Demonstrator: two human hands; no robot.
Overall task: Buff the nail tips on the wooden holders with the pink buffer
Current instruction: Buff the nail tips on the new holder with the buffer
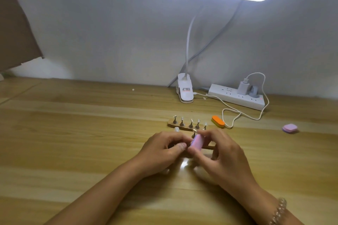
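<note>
My right hand (219,153) pinches the pink buffer (197,141) between thumb and fingers at the table's middle. My left hand (162,149) has its fingers curled at a nail tip stand on the near wooden holder (208,147), which both hands mostly hide. The buffer lies against a stand just in front of my left thumb. One small stand with a nail tip (193,132) shows above the buffer. Behind it lies the far wooden holder (180,127) carrying several upright stands with clear nail tips.
An orange buffer block (218,121) lies right of the far holder. A purple pad (289,128) sits far right. A clip lamp base (185,90), a white power strip (237,97) and a looping white cable (234,115) occupy the back of the wooden table (73,133).
</note>
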